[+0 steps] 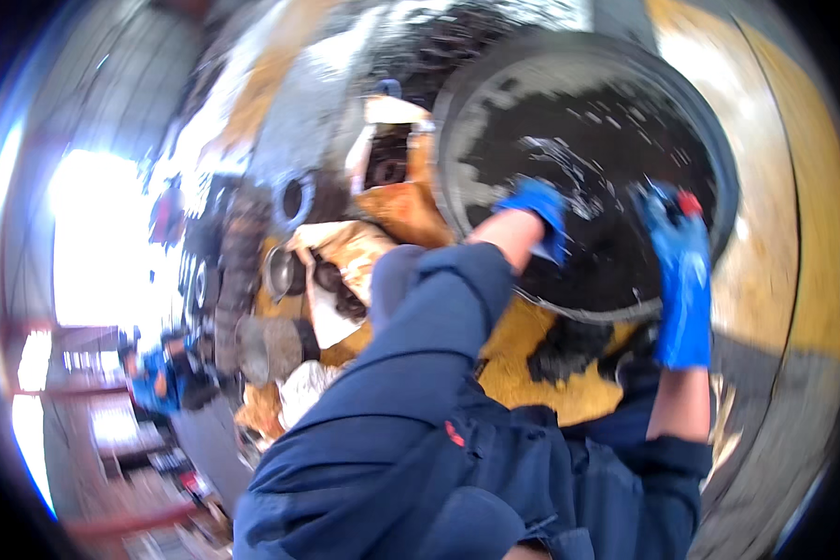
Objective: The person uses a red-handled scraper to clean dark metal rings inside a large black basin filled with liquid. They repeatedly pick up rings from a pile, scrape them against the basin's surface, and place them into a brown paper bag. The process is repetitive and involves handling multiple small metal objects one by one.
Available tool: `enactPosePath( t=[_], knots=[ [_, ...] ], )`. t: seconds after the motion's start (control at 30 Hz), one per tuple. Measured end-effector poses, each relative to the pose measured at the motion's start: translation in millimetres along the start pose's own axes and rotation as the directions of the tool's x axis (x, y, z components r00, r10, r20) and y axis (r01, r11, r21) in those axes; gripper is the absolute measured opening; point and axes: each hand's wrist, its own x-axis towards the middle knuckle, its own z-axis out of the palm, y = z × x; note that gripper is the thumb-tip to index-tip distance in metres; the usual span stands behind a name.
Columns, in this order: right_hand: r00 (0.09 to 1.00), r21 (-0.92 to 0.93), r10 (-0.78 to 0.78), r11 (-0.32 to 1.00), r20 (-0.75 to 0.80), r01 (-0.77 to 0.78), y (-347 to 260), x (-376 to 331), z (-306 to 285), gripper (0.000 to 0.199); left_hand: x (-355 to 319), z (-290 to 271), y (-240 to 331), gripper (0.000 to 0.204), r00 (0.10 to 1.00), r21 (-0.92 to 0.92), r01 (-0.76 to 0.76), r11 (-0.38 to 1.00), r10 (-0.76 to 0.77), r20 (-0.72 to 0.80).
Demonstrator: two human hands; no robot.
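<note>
A wide round tub (726, 173) with a grey rim holds dark liquid (616, 261), with grey foam along its far and left sides. My left hand (537, 210), in a blue glove, reaches down into the liquid. Its fingers are hidden and smeared by motion, and ripples stand just beyond it. Over the tub's right side is my right hand (670, 229), in a long blue glove, with its fingers curled round something dark and small. A red piece (689, 203) shows at that grip; the thing itself is too blurred to name.
Left of the tub stand open sacks (406, 210) with dark round parts in them. Metal pots and rings (285, 271) lie farther left. A black crumpled heap (569, 350) sits by the tub's near edge. A person in blue (159, 378) is far left.
</note>
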Motion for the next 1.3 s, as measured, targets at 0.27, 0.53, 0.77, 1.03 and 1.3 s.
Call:
enactPosePath(
  t=[0.27, 0.53, 0.77, 1.03, 1.3],
  knots=[
    [0.994, -0.246, 0.068, 0.966, -0.082, -0.086, -35.4, -4.6, -1.6, 0.023, 22.5, 32.4, -59.2, 0.037, 0.982, -0.121, -0.015, 0.993, 0.038, 0.186],
    [0.971, -0.286, 0.215, 0.928, -0.109, -0.238, -50.9, -11.8, -13.0, 0.037, -45.8, -86.2, 8.1, 0.037, 0.976, 0.037, -0.013, 0.999, 0.004, 0.219],
    [0.971, -0.307, 0.212, 0.921, -0.114, -0.238, -50.5, -9.8, -5.7, 0.034, -60.1, -50.4, 4.4, 0.037, 0.981, 0.186, 0.026, 0.982, -0.061, 0.183],
    [0.966, -0.288, 0.218, 0.924, -0.138, -0.25, -39.1, -0.6, -0.6, 0.035, -30.9, 12.0, -35.0, 0.042, 0.94, -0.692, 0.114, 0.713, 0.147, 0.307],
    [0.968, -0.206, 0.21, 0.95, -0.138, -0.236, -33.4, 3.2, -8.6, 0.032, -39.7, -21.3, -62.1, 0.031, 0.974, -0.729, 0.172, 0.662, -0.006, 0.224]
  ],
)
